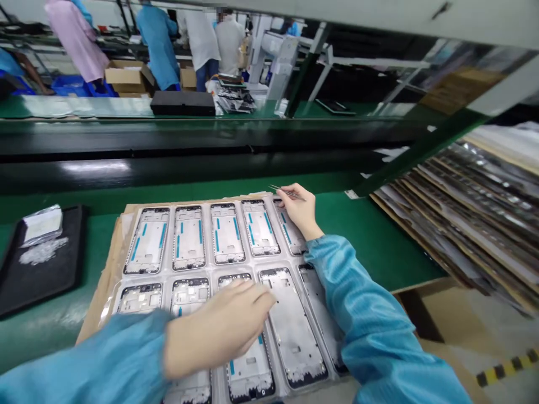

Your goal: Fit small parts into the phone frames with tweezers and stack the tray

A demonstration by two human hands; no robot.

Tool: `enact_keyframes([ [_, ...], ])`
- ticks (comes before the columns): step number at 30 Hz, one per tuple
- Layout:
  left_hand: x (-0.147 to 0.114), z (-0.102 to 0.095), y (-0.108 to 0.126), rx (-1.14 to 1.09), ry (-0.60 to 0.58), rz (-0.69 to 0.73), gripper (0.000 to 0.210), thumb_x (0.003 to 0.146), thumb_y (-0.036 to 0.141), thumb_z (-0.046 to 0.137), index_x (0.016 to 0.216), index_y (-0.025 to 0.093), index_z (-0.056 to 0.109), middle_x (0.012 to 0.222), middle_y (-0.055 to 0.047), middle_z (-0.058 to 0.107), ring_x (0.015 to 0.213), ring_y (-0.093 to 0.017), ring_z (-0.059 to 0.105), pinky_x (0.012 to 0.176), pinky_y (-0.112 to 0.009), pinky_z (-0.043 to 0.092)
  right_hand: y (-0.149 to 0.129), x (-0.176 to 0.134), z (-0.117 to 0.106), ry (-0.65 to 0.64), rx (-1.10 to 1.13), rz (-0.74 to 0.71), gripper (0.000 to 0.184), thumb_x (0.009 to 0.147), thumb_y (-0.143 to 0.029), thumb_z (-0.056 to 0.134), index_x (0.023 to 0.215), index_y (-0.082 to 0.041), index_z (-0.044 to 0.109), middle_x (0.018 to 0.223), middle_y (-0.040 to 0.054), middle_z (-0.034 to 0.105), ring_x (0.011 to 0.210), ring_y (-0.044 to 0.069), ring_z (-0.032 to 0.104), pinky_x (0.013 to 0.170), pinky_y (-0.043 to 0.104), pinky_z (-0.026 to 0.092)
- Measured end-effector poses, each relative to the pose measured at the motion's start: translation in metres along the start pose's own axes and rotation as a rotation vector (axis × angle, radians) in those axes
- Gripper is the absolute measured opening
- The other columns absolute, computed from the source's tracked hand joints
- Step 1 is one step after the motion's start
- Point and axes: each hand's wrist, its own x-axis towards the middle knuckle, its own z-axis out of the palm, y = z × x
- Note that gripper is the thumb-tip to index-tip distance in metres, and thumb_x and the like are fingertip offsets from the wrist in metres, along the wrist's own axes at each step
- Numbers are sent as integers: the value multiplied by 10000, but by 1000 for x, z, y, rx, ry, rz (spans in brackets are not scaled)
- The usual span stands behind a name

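The left hand (223, 328), in a blue sleeve, reaches in from the near left and lies palm down, blurred, its fingers together and nearly flat, holding nothing; the fingertips rest on the third phone frame (248, 359) of the near row, close to the top of the fourth frame (292, 325). The right arm, also in a blue sleeve, crosses from the near right toward the far side, and the right hand (300, 210) sits at the far right corner of the clear tray (168, 272), fingers pinched shut on a pair of slim tweezers (286, 192) whose tips point left, just past the tray's far edge. The tray holds two rows of metal phone frames: five in the near row and five in the far row, ten in all, the far ones showing blue strips. The far right frame (290, 231) lies directly under the right hand, partly covered by it. The tray rests on a sheet of brown cardboard (112, 264) on the green table (379, 235). To the left lies one black tray (42, 264) with a small plastic bag (42, 224) on it. To the right, stacked trays (471, 219) lean. Far off, four people stand at another bench.
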Motion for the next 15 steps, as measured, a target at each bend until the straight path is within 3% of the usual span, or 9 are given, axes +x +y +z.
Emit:
enact_keyframes([
  [2, 43, 12, 11, 91, 8, -29, 249, 983, 153, 469, 1100, 78, 676, 1084, -152, 696, 981, -244, 655, 855, -382, 534, -1, -2, -1, 33, 12, 2, 198, 949, -303, 714, 930, -113, 664, 793, -14, 673, 598, 81, 624, 571, 210, 551],
  [4, 72, 30, 23, 125, 21, -91, 299, 1001, 182, 440, 1131, 67, 684, 1146, -175, 690, 1065, -266, 642, 883, -416, 515, 0, -1, -2, 70, 35, 17, 208, 926, -308, 744, 908, -113, 675, 757, -20, 674, 574, 77, 623, 553, 201, 546],
  [6, 87, 50, 32, 167, 97, -171, 421, 1023, 247, 360, 1269, 62, 648, 1282, -230, 652, 1195, -323, 604, 894, -468, 491, 6, 4, -2, 110, 57, 65, 206, 886, -296, 788, 790, -158, 669, 651, -38, 649, 509, 71, 608, 482, 160, 487],
  [9, 93, 64, 38, 223, 218, -284, 449, 1016, 180, 305, 1215, 68, 691, 1273, -232, 666, 1150, -305, 628, 867, -462, 475, 18, 15, 0, 159, 65, 142, 267, 767, -332, 882, 727, -160, 681, 565, -41, 640, 461, 80, 606, 450, 166, 478],
  [12, 93, 50, 35, 141, 179, -379, 435, 1011, 151, 308, 1087, 91, 732, 1114, -196, 714, 1017, -255, 655, 805, -444, 486, 25, 23, 1, 183, 53, 190, 427, 490, -465, 983, 663, -178, 719, 524, 36, 659, 435, 160, 631, 432, 262, 502],
  [15, 94, 22, 27, 53, 30, -426, 415, 1043, 282, 337, 1103, 117, 713, 1072, -145, 706, 939, -173, 655, 706, -339, 484, 23, 27, 2, 221, 29, 223, 544, 227, -584, 965, 543, -227, 702, 472, 122, 633, 376, 261, 611, 395, 392, 468],
])
